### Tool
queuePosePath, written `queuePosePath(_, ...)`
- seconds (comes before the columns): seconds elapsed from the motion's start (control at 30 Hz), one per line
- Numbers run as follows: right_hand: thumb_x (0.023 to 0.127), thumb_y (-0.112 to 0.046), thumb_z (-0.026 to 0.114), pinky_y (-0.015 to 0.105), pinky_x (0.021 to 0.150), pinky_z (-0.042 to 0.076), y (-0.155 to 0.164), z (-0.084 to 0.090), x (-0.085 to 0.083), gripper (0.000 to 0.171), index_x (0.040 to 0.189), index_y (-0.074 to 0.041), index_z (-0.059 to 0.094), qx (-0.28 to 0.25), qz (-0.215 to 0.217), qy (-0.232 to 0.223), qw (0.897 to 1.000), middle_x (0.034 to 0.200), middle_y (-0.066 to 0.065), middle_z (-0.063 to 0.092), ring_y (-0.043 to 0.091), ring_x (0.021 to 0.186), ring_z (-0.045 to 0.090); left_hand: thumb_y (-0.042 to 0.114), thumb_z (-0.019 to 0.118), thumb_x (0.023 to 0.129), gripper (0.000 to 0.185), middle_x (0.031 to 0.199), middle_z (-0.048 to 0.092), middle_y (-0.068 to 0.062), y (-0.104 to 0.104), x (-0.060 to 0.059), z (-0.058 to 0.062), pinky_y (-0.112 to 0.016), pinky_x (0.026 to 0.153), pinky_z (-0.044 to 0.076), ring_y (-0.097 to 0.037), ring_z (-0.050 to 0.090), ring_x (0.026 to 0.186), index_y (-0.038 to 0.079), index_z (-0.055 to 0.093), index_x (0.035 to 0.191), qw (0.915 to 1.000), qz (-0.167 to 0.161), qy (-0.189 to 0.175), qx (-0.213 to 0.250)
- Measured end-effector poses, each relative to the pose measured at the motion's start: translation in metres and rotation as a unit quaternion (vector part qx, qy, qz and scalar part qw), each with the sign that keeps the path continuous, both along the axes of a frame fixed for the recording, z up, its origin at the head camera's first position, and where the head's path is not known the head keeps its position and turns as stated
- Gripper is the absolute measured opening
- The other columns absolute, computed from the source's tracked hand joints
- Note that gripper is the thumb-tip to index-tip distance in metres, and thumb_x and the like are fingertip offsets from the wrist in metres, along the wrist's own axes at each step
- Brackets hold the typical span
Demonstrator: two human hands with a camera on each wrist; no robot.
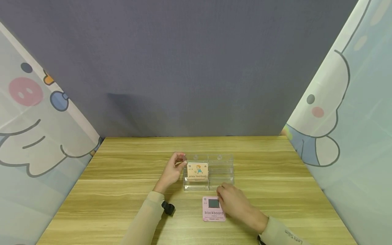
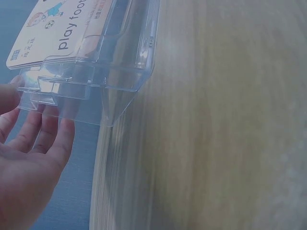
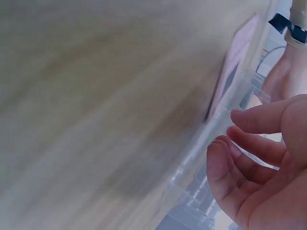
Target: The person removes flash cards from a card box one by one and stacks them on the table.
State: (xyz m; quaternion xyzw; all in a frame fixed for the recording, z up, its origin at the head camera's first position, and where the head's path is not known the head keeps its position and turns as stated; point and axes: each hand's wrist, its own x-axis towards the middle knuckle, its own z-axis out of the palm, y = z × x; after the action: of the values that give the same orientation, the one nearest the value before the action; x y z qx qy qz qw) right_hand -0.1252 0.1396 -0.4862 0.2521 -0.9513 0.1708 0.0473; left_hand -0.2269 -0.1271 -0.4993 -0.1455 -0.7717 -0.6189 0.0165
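A clear plastic card holder (image 1: 221, 170) with tiered compartments stands on the table. In its left column leans a stack of cards, the front one a cream "play football" card (image 1: 197, 172). My left hand (image 1: 171, 172) grips the holder's upper left edge, thumb in front and fingers behind, as the left wrist view shows. A pink "blackboard" card (image 1: 210, 215) lies face up on the table before the holder. Beside that card's upper right edge is my right hand (image 1: 235, 201), its fingers loosely bent with nothing between them in the right wrist view. The holder's right column bears no cards.
The wood-grain table (image 1: 122, 160) runs back to a dark grey cloth wall (image 1: 196, 85). Cartoon-printed curtains hang at the left (image 1: 39, 136) and right (image 1: 361, 136). A black band with a small device (image 1: 168, 207) is worn on the left wrist.
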Motion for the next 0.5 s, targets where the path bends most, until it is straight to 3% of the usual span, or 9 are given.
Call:
queuePosePath(0.23, 0.086, -0.002, 0.073, 0.021, 0.054, 0.045, -0.001, 0.009, -0.006, 0.006, 0.088, -0.006, 0.070, -0.024, -0.012, -0.002, 1.000, 0.078, -0.003, 0.056, 0.008, 0.066, 0.050, -0.003, 0.057, 0.101, 0.030, 0.127, 0.054, -0.024, 0.000, 0.000, 0.001, -0.043, 0.101, 0.050, -0.030, 0.056, 0.115, 0.002, 0.050, 0.130, 1.0000, 0.000, 0.001, 0.002)
queuePosePath(0.5, 0.087, -0.005, 0.075, 0.019, 0.051, 0.041, -0.002, 0.014, -0.009, 0.009, 0.084, -0.009, 0.068, -0.041, -0.021, 0.005, 0.999, 0.074, -0.007, 0.053, 0.005, 0.063, 0.046, -0.005, 0.054, 0.102, 0.032, 0.130, 0.052, -0.029, 0.002, 0.002, 0.003, -0.052, 0.104, 0.046, -0.039, 0.053, 0.119, -0.003, 0.047, 0.133, 0.9999, 0.002, -0.009, -0.010)
